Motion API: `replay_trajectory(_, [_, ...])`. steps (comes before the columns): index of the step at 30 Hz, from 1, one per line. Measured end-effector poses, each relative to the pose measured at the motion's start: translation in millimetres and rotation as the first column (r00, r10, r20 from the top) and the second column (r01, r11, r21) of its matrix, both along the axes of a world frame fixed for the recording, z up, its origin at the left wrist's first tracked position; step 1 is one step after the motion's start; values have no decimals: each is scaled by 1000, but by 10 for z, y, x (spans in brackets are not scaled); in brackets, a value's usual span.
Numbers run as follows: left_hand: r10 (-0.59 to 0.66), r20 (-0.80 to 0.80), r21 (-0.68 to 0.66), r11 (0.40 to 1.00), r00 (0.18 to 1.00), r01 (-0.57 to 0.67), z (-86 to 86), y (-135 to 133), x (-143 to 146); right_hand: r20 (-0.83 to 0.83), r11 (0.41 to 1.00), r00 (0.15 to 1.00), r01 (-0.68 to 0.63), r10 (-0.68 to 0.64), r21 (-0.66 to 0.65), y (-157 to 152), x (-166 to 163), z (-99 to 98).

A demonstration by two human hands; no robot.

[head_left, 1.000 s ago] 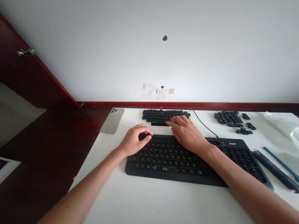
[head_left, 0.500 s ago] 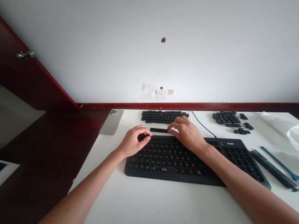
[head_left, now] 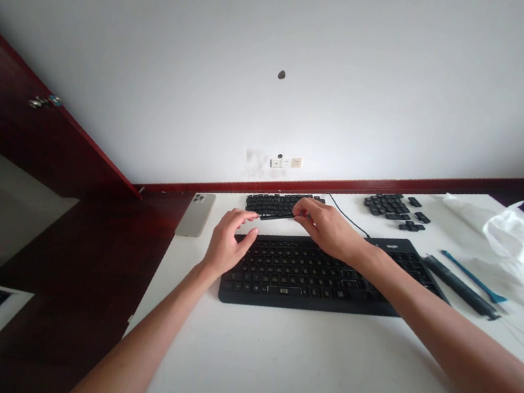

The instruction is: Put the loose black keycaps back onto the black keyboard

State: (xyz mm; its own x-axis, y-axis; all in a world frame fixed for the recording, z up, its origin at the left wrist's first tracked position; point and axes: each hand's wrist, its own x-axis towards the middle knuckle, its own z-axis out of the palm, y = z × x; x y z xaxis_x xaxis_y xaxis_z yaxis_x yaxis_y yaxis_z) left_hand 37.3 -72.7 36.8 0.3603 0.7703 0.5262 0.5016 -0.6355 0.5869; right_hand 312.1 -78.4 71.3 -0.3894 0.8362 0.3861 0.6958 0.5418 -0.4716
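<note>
A black keyboard [head_left: 328, 280] lies on the white table [head_left: 315, 373]. Both my hands hold a long black space-bar keycap [head_left: 277, 217] just above the keyboard's far edge. My right hand [head_left: 328, 228] pinches its right end. My left hand [head_left: 228, 244] pinches its left end with the fingertips, the other fingers loosely curled. Behind the keycap lies a block of loose black keycaps [head_left: 277, 202].
A second group of loose keycaps [head_left: 392, 207] lies far right of centre. A phone [head_left: 196, 213] lies face down at the table's left edge. A black tool [head_left: 461, 287], a blue pry tool [head_left: 472, 276] and a white plastic bag [head_left: 522, 249] lie at right. A cable [head_left: 346, 218] runs to the keyboard.
My right hand picked up the long keycap from beside the loose keycaps and lifted it. My left hand left the keyboard's top-left corner and took hold of the keycap's left end.
</note>
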Motion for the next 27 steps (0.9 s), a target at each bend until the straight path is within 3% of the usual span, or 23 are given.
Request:
replay_trajectory(3, [-5, 23, 0, 1000, 1000, 5, 16, -46, 26, -88, 992, 995, 41, -52, -123, -194, 99, 76])
replay_trajectory(7, [-46, 32, 8, 999, 998, 46, 12, -97, 74, -149, 961, 980, 86, -129, -264, -477, 269, -30])
replay_trajectory(13, [-158, -77, 45, 986, 984, 162, 62, -214, 186, -237, 905, 965, -4, -108, -426, -702, 311, -190])
replay_trajectory(17, [-151, -80, 65, 986, 985, 157, 116, -270, 207, -275, 884, 958, -64, -75, -464, -747, 293, -183])
replay_trajectory(23, [-321, -157, 32, 944, 934, 330, 199, -308, 196, -421, 830, 904, -179, -73, -528, -782, 280, -246])
replay_trajectory(27, [-331, -173, 19, 940, 928, 340, 216, -327, 207, -480, 797, 873, -232, -83, -558, -795, 231, -287])
